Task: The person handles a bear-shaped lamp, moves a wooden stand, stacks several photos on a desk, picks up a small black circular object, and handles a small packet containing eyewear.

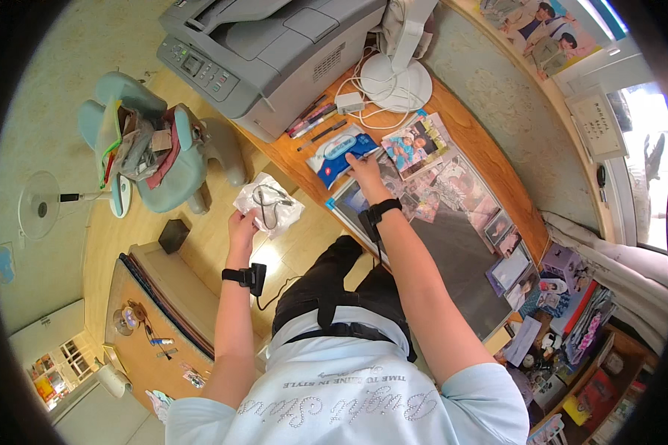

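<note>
My left hand pinches the lower left edge of a clear plastic bag, held over the floor beside the desk. A dark coiled cable shows in or on the bag. My right hand is at the right edge of a blue and white soft pack, apparently wet wipes, on the wooden desk. The thumb lies over the pack's edge; the other fingers are partly hidden. Photo prints lie just right of that hand.
A grey printer stands at the desk's far end. Near it are several pens, a white charger with its cable, and a white lamp base. A dark desk mat covers the nearer desktop. A loaded light-blue chair stands left.
</note>
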`<action>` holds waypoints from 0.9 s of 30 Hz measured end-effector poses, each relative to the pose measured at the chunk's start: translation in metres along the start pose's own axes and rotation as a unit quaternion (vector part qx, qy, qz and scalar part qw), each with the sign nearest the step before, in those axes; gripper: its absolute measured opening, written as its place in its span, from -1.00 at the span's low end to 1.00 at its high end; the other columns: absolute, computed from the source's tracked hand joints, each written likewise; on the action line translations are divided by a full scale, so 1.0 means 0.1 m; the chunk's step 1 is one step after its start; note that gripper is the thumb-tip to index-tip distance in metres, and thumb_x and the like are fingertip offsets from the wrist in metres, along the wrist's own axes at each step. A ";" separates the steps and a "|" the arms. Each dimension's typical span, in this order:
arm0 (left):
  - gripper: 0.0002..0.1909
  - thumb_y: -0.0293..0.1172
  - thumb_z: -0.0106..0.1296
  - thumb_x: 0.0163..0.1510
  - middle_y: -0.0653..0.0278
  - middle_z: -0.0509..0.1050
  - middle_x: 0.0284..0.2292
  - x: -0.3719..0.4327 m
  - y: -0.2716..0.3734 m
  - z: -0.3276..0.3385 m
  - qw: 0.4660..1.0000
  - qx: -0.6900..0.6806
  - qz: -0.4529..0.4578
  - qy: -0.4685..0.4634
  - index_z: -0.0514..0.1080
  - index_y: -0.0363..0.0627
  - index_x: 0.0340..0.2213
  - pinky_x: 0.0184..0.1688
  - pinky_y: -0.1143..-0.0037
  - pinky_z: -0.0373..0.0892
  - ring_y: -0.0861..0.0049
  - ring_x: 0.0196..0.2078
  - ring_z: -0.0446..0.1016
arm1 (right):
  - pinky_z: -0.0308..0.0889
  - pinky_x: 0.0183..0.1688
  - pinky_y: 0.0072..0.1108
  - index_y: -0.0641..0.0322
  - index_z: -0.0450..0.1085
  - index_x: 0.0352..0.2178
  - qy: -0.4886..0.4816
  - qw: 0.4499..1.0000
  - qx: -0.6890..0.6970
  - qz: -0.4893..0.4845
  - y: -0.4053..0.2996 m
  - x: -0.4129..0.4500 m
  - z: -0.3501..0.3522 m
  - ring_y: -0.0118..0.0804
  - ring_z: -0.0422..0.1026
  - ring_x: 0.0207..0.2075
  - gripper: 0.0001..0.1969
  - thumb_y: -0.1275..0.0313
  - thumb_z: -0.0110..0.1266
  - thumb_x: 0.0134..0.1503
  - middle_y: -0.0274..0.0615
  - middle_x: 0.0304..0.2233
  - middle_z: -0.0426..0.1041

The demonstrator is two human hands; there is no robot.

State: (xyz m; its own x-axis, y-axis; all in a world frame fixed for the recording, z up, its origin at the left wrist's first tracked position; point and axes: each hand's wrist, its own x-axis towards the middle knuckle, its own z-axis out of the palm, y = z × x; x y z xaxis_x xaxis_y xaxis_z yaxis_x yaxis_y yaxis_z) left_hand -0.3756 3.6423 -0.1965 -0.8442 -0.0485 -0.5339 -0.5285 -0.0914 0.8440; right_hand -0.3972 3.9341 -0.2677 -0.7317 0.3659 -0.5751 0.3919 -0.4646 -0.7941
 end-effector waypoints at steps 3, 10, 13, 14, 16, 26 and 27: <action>-0.76 -0.49 -0.13 -0.02 0.21 0.40 -0.41 -0.06 0.12 0.06 1.000 0.006 -0.006 0.001 0.30 -0.36 -0.27 -0.38 0.54 0.39 0.56 -0.40 0.41 | 0.27 -0.36 -0.59 0.38 0.22 -0.33 -0.027 0.989 -0.069 -0.126 0.13 0.09 -0.02 -0.38 0.34 -0.38 -0.62 0.32 0.12 -0.10 -0.23 -0.42 0.34; -0.73 -0.45 -0.07 -0.04 0.25 0.42 -0.45 -0.39 0.32 0.85 0.977 0.134 0.029 -0.165 0.31 -0.35 -0.27 -0.49 0.62 0.35 0.63 -0.53 0.40 | 0.25 -0.29 -0.68 0.45 0.31 -0.32 -0.146 0.978 -0.130 -0.066 -0.40 -1.32 -0.31 -0.47 0.37 -0.37 -0.70 0.40 0.04 -0.05 -0.20 -0.40 0.40; -0.72 -0.45 -0.06 -0.04 0.25 0.42 -0.44 -0.55 0.31 1.34 0.933 0.216 0.100 -0.271 0.31 -0.34 -0.26 -0.49 0.63 0.33 0.64 -0.51 0.39 | 0.24 -0.31 -0.71 0.41 0.33 -0.33 -0.148 0.981 -0.102 -0.071 -0.43 -1.70 -0.69 -0.55 0.35 -0.38 -0.75 0.44 0.02 -0.04 -0.28 -0.40 0.40; -0.68 -0.42 -0.02 -0.07 0.25 0.42 -0.41 -0.69 0.33 1.52 0.933 0.186 0.070 -0.300 0.31 -0.33 -0.25 -0.49 0.66 0.31 0.67 -0.49 0.38 | 0.23 -0.32 -0.72 0.39 0.33 -0.32 -0.117 0.989 -0.054 -0.074 -0.41 -1.82 -0.83 -0.59 0.33 -0.36 -0.76 0.45 0.01 -0.03 -0.33 -0.40 0.40; -0.66 -0.41 0.00 -0.08 0.26 0.42 -0.40 -0.95 0.41 1.83 0.893 0.241 0.054 -0.376 0.30 -0.33 -0.24 -0.47 0.66 0.30 0.67 -0.48 0.38 | 0.23 -0.32 -0.74 0.39 0.33 -0.31 -0.051 0.993 -0.007 -0.104 -0.40 -2.07 -1.10 -0.59 0.33 -0.38 -0.77 0.48 0.01 -0.04 -0.33 -0.39 0.40; -0.80 -0.46 0.02 -0.10 0.33 0.45 -0.48 -2.43 -0.66 2.62 0.580 0.416 0.032 -0.700 0.40 -0.33 -0.40 -0.42 0.65 0.28 0.71 -0.46 0.37 | 0.23 -0.37 -0.73 0.41 0.30 -0.39 0.342 0.886 0.194 -0.247 0.71 -3.95 -1.96 -0.59 0.31 -0.43 -0.81 0.47 0.03 -0.04 -0.31 -0.49 0.38; -0.81 -0.46 0.01 -0.09 0.33 0.45 -0.49 -2.67 -0.81 2.59 0.542 0.434 0.037 -0.719 0.39 -0.33 -0.40 -0.41 0.64 0.29 0.70 -0.46 0.38 | 0.23 -0.37 -0.73 0.40 0.30 -0.39 0.376 0.875 0.192 -0.238 0.93 -4.20 -1.97 -0.59 0.32 -0.43 -0.79 0.45 0.04 -0.05 -0.29 -0.49 0.39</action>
State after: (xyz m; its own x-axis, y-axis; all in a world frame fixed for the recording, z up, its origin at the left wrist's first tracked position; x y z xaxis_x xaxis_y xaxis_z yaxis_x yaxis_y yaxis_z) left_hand -0.1304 3.9202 -0.1093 0.2659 0.8619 -0.4318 0.1945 0.3907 0.8997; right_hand 0.0566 3.8959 -0.1387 -0.1301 0.9516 -0.2785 -0.1786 -0.2988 -0.9375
